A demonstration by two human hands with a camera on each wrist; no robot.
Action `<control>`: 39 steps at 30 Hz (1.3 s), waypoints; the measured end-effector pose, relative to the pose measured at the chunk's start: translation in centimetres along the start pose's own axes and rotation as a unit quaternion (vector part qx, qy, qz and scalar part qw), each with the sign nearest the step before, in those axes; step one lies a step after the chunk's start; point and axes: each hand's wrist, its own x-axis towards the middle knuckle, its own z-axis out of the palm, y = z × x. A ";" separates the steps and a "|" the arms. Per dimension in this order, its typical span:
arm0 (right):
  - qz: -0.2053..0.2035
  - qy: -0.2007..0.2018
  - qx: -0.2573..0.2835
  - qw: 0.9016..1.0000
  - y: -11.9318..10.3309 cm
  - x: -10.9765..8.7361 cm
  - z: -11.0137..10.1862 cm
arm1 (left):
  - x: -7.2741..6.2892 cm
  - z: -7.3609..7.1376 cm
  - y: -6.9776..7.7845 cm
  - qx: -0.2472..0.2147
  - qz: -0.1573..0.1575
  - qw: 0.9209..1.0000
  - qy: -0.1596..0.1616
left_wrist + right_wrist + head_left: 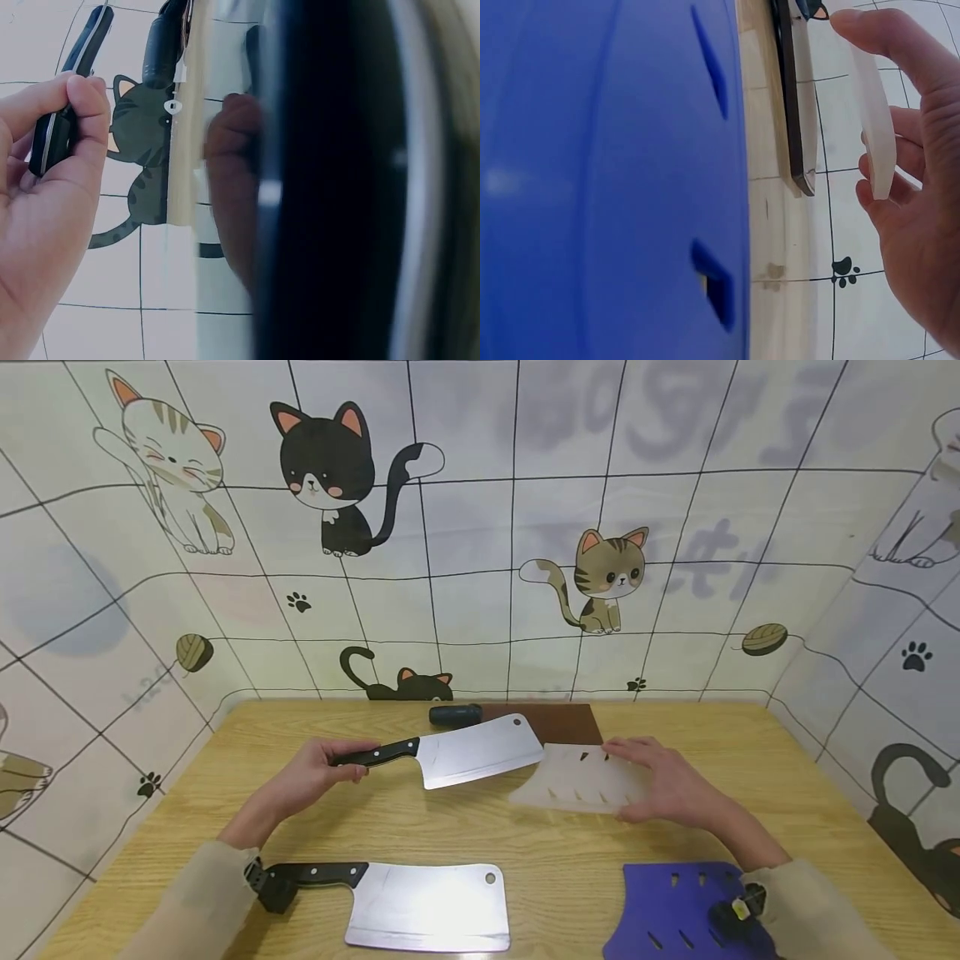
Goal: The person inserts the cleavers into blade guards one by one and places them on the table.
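Clearly both hands were occupied: the left hand [318, 772] grasped the handle of the upper cleaver [480, 750] between thumb and fingers, while the right hand [667, 781] held the white board [577, 781] by its outer end, thumb on one face and fingers on the other. The cleaver's handle was black, riveted, with a metal strip along its edge; its blade was smooth, silvery and roughly rectangular, a round hole near the far corner. It slanted up toward the board, its tip right at the board's edge; contact could not be told. The board was pale, slightly translucent, thick-edged, slotted and curved along one side.

Behind them lay a dark handle [456, 716] and a flat brown slab [555, 720]. Nearer, a similar lower cleaver [427, 906] and a glossy, slotted blue board [652, 897] lay well apart on the wood-grained surface [465, 835].
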 end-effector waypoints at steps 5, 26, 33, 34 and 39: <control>-0.001 0.003 0.005 1.000 0.0 -0.3 -0.2 | 0.1 -0.1 0.0 0.006 0.008 1.000 -0.012; -0.025 0.015 0.049 0.998 -0.9 -1.9 -1.8 | -0.3 -1.0 0.5 0.004 0.032 0.993 -0.117; -0.032 0.024 0.035 0.999 -1.6 -1.8 -1.7 | -0.1 -1.2 0.7 -0.015 0.023 0.993 -0.111; -0.034 0.023 0.030 0.999 -1.7 -1.9 -1.7 | -0.1 -1.1 0.8 -0.018 0.021 0.993 -0.112; -0.044 0.018 0.024 0.999 -1.7 -1.9 -2.1 | 0.2 -1.1 1.1 0.022 0.029 0.991 -0.126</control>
